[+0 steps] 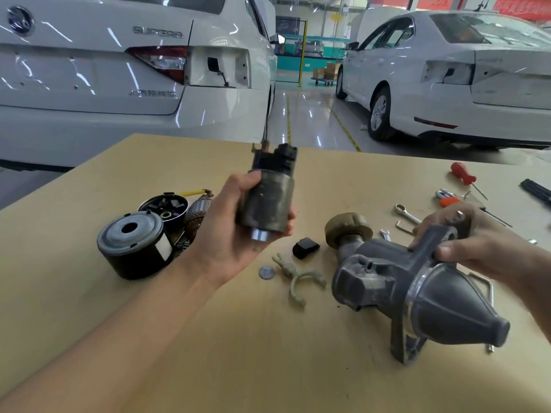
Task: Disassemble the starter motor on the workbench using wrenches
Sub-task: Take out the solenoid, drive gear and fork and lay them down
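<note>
The left arm reaches in bare from the near left corner of the workbench [298,368], forearm angled up toward the middle, and the left hand [235,231] is raised off the surface, palm turned upward, thumb and fingers curled round the solenoid [267,201] it holds upright. The right arm comes in from the right edge, wrist bent inward. The right hand [465,236] lies palm down, fingers wrapped over the flange of the starter housing [417,287].
</note>
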Demonstrator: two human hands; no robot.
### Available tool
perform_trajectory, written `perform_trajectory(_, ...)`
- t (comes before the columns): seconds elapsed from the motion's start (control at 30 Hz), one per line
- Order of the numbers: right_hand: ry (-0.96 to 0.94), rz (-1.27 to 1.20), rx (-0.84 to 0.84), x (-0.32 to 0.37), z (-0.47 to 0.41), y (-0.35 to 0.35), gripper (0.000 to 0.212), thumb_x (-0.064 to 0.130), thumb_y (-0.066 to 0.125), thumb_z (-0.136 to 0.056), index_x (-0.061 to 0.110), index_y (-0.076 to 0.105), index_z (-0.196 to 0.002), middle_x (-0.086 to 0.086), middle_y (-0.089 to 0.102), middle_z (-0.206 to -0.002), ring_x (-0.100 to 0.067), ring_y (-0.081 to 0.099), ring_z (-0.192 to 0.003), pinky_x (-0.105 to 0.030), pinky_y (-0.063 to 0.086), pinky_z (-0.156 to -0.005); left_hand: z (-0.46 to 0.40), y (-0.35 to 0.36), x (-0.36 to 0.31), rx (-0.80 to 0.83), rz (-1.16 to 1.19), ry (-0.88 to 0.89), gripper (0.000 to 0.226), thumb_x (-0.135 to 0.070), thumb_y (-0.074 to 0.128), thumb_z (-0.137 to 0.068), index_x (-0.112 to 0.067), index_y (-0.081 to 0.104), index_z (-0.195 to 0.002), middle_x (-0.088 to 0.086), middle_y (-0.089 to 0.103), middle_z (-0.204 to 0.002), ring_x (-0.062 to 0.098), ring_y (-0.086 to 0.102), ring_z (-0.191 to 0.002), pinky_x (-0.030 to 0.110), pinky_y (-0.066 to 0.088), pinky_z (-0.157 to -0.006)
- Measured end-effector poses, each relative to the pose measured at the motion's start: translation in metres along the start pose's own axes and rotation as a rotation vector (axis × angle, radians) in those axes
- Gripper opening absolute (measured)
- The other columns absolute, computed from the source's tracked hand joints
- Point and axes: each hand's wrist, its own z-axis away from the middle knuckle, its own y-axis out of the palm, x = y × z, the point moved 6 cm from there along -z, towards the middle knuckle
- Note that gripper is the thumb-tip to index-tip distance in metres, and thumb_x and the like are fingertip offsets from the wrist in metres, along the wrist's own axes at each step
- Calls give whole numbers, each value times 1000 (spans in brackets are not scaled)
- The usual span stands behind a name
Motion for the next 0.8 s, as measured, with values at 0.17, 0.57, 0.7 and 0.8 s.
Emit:
perform_trajectory(0.17, 7, 26, -7, 2, 2, -4, 41, 38, 84, -64, 3, 73, -80, -35, 53, -64, -53, 48, -55, -50, 46, -56, 4, 14, -6, 78, -313, 206, 46, -15, 67, -72, -18, 54, -116, 3, 67, -96, 17, 63, -86, 27, 53, -66)
perform_trajectory(0.57, 20, -30, 40, 10, 3, 5, 39, 40, 84, -65, 12, 75, -92, -7, 72, -75, -20, 69, -69, -22, 55, -65, 16, 36, -17, 188, -520, 394, 61, 1, 77, -59, -32, 65, -109, -4, 67, -108, 13, 63, -99, 24, 49, -84)
perform_trajectory(0.7, 43, -19, 46, 11, 4, 7, 40, 41, 85, -64, 13, 75, -92, -7, 72, -75, -19, 69, -68, -22, 55, -63, 16, 36, -19, 178, -556, 373, 63, 0, 79, -56, -35, 67, -106, -9, 69, -103, 9, 64, -95, 19, 49, -81)
perform_trajectory(0.8, 53, 0, 33, 11, 4, 5, 44, 44, 86, -61, 14, 76, -91, -9, 70, -72, -22, 67, -65, -23, 55, -61, 17, 37, -17, 172, -571, 356, 63, -1, 78, -55, -36, 68, -106, -9, 69, -104, 9, 65, -96, 20, 50, -81)
